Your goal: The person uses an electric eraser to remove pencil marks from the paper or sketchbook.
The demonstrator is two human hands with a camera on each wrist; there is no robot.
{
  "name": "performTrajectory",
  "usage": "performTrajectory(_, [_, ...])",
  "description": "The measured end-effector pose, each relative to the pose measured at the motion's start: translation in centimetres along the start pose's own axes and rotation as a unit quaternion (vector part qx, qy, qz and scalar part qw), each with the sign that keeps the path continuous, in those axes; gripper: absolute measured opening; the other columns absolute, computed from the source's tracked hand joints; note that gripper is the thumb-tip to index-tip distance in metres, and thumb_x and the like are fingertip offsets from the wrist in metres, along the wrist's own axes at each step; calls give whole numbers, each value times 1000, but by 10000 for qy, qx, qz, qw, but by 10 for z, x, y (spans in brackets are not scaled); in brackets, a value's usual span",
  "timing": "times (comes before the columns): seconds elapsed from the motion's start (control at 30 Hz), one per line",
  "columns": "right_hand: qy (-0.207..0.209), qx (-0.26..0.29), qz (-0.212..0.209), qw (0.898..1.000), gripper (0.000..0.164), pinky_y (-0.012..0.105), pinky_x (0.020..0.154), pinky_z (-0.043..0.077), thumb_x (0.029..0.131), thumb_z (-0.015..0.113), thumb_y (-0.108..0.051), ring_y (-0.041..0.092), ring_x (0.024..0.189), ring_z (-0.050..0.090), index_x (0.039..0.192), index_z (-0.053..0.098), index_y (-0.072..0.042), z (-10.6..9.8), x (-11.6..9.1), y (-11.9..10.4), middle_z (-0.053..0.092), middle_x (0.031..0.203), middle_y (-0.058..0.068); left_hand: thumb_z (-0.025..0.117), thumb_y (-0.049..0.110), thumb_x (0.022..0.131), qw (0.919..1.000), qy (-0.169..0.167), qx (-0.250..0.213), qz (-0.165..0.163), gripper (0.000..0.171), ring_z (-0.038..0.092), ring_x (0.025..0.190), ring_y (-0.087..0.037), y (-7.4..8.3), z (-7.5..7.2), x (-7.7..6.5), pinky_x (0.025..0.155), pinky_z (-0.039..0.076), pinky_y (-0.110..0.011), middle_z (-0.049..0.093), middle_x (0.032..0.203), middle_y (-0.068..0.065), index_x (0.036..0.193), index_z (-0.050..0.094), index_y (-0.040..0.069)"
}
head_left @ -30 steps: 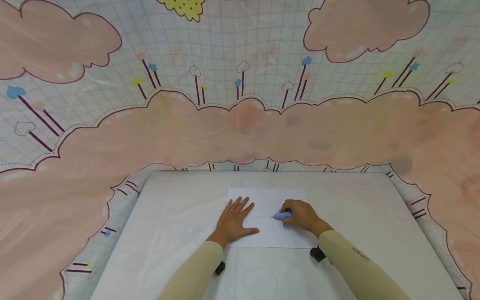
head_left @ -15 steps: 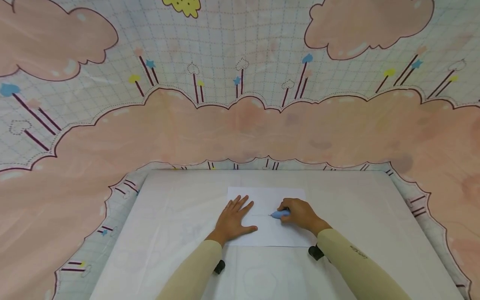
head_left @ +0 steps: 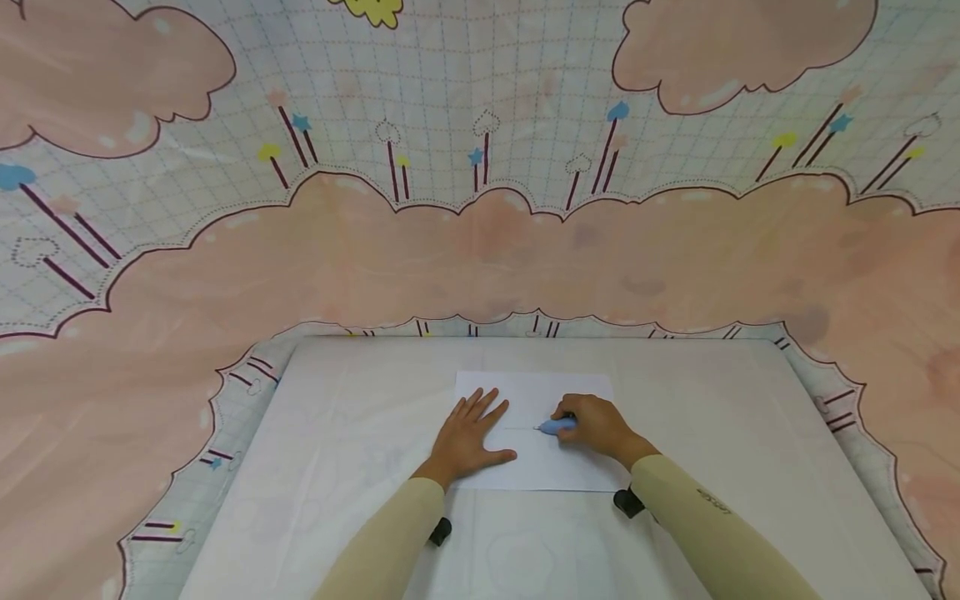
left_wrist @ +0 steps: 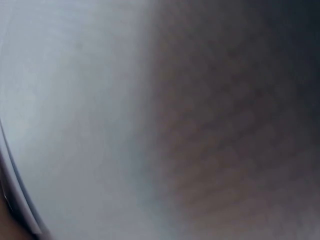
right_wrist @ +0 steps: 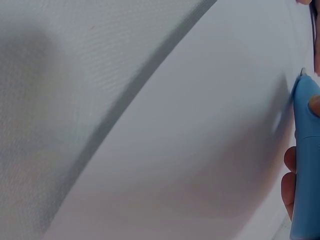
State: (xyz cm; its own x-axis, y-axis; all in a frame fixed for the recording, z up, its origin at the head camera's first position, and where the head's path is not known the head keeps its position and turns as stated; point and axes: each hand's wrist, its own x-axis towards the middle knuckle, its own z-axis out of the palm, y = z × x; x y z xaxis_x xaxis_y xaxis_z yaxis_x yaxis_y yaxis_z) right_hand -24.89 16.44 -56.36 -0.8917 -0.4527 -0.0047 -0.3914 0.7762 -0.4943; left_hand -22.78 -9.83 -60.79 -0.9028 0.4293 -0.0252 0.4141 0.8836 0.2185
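Observation:
A white sheet of paper (head_left: 540, 471) lies on the table, bearing a thin faint line (head_left: 517, 428) across its middle. My left hand (head_left: 467, 442) rests on the sheet's left part, fingers spread, thumb pointing right. With my right hand (head_left: 600, 427) I grip a thick blue pen-shaped tool (head_left: 557, 426). Its narrow tip points left and meets the right end of the visible line. In the right wrist view the blue tool (right_wrist: 307, 165) shows a small metallic-looking tip, with fingertips (right_wrist: 288, 187) curled round its body. The left wrist view is blurred; only a pale surface and a dark shape show.
A white cloth-covered table (head_left: 360, 417) surrounds the paper. Behind it hangs a patterned curtain (head_left: 487, 258) with peach clouds. Black wrist cameras (head_left: 628, 502) sit under both sleeves.
The blue tool and my right hand have slid slightly left along the line, so the line left of the tip looks shorter. My left hand has stayed in place. The head view has tilted a little.

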Motion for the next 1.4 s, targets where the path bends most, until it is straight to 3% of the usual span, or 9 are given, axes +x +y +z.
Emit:
performTrajectory(0.83, [27, -114, -133, 9998, 23, 40, 89, 56, 78, 82, -17, 15, 91, 66, 99, 76, -11, -5, -1, 3, 71, 97, -4, 49, 77, 84, 9999, 87, 6, 95, 91, 9, 153, -22, -5, 0, 1, 123, 12, -46, 16, 165, 4, 157, 27, 28])
performTrajectory(1.1, [-35, -8, -46, 10000, 23, 40, 90, 56, 79, 82, -17, 15, 91, 65, 101, 76, -10, -5, 1, -3, 71, 97, -3, 50, 77, 83, 9997, 200, 35, 155, 91, 12, 153, -24, -5, 2, 2, 123, 15, -47, 18, 165, 3, 156, 29, 27])
performTrajectory(1.4, [-67, 6, 12, 10000, 24, 40, 92, 55, 79, 82, -18, 15, 93, 65, 101, 76, -11, -2, 4, -9, 70, 98, -4, 46, 80, 83, 9999, 109, 43, 98, 91, 9, 153, -22, -3, 0, 2, 123, 13, -46, 15, 165, 5, 157, 27, 29])
